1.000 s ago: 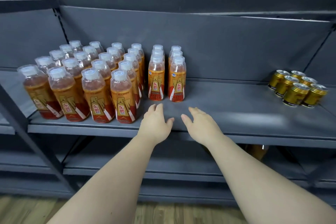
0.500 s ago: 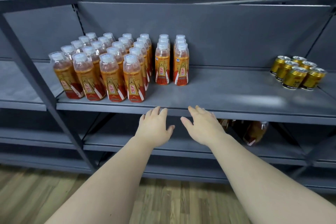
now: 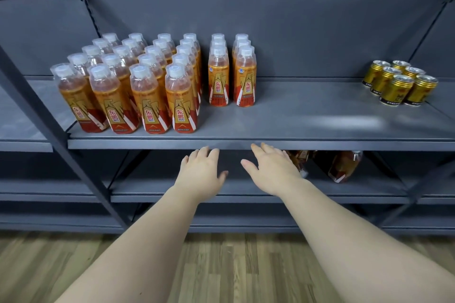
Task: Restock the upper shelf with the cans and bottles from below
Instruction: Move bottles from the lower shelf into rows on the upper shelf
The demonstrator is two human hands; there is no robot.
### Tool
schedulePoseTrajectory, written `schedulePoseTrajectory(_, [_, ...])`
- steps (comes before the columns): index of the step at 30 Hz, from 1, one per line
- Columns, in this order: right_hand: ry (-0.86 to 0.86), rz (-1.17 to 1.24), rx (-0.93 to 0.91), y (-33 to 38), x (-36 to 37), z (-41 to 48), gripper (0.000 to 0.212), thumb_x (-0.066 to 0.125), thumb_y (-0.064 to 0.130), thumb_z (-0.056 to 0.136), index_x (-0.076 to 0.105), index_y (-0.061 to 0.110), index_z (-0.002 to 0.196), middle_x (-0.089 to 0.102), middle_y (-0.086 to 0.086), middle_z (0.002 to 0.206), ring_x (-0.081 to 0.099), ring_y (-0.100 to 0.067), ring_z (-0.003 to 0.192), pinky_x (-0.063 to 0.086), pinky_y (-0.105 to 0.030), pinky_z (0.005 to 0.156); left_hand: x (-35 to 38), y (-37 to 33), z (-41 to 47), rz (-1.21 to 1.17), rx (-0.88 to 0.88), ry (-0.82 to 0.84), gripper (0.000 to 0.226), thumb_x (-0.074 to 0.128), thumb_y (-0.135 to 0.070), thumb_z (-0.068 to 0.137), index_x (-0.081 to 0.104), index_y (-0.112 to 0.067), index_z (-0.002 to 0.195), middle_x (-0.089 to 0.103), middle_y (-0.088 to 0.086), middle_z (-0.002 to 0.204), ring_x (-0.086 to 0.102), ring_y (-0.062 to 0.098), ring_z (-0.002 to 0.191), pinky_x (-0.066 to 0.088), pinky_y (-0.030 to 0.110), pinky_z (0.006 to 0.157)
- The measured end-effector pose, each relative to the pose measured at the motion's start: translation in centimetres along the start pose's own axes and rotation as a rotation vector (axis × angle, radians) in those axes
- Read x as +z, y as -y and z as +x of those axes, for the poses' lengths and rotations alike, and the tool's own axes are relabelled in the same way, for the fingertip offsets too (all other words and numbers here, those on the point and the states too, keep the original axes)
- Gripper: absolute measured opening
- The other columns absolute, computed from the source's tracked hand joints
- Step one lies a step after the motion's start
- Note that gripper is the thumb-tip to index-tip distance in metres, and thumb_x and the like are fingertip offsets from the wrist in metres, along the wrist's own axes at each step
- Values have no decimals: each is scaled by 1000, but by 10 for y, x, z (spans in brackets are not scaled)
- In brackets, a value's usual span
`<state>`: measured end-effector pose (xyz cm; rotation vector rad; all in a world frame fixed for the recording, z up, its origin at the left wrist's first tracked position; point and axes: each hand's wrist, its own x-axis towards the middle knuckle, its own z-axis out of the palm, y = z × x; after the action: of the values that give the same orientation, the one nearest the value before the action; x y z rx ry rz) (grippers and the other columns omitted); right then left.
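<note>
Hands, left hand [image 3: 200, 174] and right hand [image 3: 273, 171], both spread empty, should each close around a lying bottle [image 3: 343, 166] on the lower shelf [image 3: 147, 189].

Your two bare hands reach forward, palms down, fingers spread and empty, just below the front edge of a dark grey upper shelf [image 3: 295, 120]. Your left hand [image 3: 200, 174] and right hand [image 3: 272, 170] sit close together. On the shelf stand rows of orange drink bottles [image 3: 138, 86] at left and six gold cans [image 3: 400, 82] at far right. On the lower shelf [image 3: 344, 190], beside your right hand, lie more bottles [image 3: 344, 165].
</note>
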<state>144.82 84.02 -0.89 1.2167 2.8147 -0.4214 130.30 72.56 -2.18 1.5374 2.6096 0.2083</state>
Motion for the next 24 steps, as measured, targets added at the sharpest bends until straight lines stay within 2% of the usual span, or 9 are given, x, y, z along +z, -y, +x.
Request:
schedulePoseTrajectory(12, [38,-71,29,31,5,0,68,24,60,103,16,23,160,15,-5,166,12,-26,153,11,-45,124,4,42,-1,-7,16,28,63,47,-50,99,29,-20,151,28,6,160,26,29,146,22,49,120])
schedulePoseTrajectory(24, [125,-76,65,45,45,9,68,25,59,103,15,22,160,14,-7,166,11,-27,153,9,-46,124,30,74,4,-15,37,107,59,45,-48,100,29,-20,150,27,6,160,25,30,147,22,48,120])
